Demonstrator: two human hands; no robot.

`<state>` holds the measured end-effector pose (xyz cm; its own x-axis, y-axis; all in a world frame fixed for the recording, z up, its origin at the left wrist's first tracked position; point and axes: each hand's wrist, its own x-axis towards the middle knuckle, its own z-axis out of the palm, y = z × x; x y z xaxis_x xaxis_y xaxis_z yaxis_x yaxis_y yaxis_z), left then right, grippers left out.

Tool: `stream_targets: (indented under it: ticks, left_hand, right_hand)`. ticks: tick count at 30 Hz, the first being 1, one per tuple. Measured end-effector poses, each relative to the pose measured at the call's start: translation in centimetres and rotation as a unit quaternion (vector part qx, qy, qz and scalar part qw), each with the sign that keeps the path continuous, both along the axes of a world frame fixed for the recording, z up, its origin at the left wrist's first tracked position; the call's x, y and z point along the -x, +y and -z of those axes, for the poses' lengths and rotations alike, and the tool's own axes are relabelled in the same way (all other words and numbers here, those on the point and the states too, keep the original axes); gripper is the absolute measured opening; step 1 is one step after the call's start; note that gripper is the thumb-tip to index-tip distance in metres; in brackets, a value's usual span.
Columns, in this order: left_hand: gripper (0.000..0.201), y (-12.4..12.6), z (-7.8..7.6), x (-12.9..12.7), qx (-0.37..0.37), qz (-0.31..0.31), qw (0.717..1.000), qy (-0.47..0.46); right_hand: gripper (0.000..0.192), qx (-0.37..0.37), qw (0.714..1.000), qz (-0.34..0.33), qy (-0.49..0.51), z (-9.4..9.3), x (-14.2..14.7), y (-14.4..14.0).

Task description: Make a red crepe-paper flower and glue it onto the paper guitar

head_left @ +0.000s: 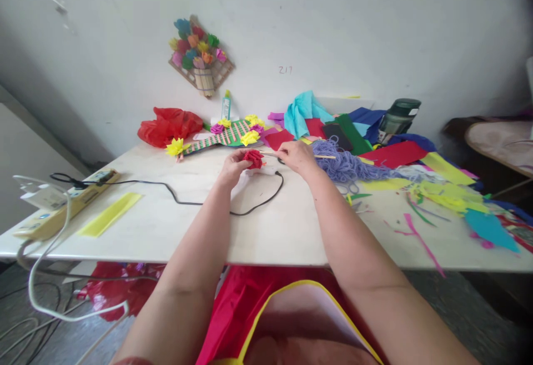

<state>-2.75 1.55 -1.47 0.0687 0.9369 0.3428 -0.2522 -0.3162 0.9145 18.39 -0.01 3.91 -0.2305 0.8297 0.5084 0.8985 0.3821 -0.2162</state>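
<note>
- At centre of the white surface [137, 226], the left hand [234, 168] and right hand [296, 157] work side by side, forearms reaching in from 6 o'clock.
- Left hand: fingers curled and pinching a red paper flower [254, 158], which sits just above the surface between the two hands.
- Right hand: at 3 o'clock of the flower, fingers drawn together on a thin wooden stick [325, 157]; the stick runs off toward 3 o'clock. Exact finger contact is too small to tell.
- White glue gun [262, 172] lies directly below the flower, at 6 o'clock of it; its black cord [179, 198] trails toward 9 o'clock to a power strip [66, 201] at the left edge.
- Yellow paper strip [109, 214] lies flat near the power strip, at 4 o'clock of it.
- Lilac yarn heap [347, 165] sits just beside the right hand, at 3 o'clock.
- Coloured paper sheets and offcuts [437, 187] cover the right part of the surface.
- Red plastic bag [169, 125] at 10 o'clock of the hands, against the wall.
- Striped board with paper flowers [225, 135] at 12 o'clock, glue bottle [226, 105] behind it.
- Flower plaque [200, 57] hangs on the wall.
</note>
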Motion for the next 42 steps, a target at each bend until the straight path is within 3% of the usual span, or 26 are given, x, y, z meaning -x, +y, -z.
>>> stream_targets:
  ticks: [13, 19, 25, 31, 42]
  left_hand:
    - [0.041, -0.1, -0.2, 0.1, 0.023, -0.009, 1.000, -0.009]
    - [0.030, -0.2, -0.3, 0.2, 0.049, 0.035, 0.998, 0.021]
    - [0.039, -0.4, -0.4, 0.2, 0.071, 0.054, 0.996, 0.014]
    - [0.047, 0.0, -0.2, 0.4, 0.078, 0.030, 0.996, -0.005]
    - [0.036, -0.4, -0.6, 0.3, 0.089, 0.021, 0.995, -0.024]
  right_hand:
    - [0.023, 0.003, 0.999, 0.000, 0.053, -0.1, -0.2, 0.1]
    - [0.022, 0.018, 0.996, -0.005, 0.082, 0.1, -0.1, 0.4]
    - [0.022, 0.027, 0.995, -0.010, 0.091, 0.3, -0.4, 0.8]
    - [0.020, 0.023, 0.995, -0.004, 0.098, 0.4, -0.8, 0.9]
    - [0.018, 0.027, 0.992, -0.013, 0.126, 0.2, -1.2, 0.9]
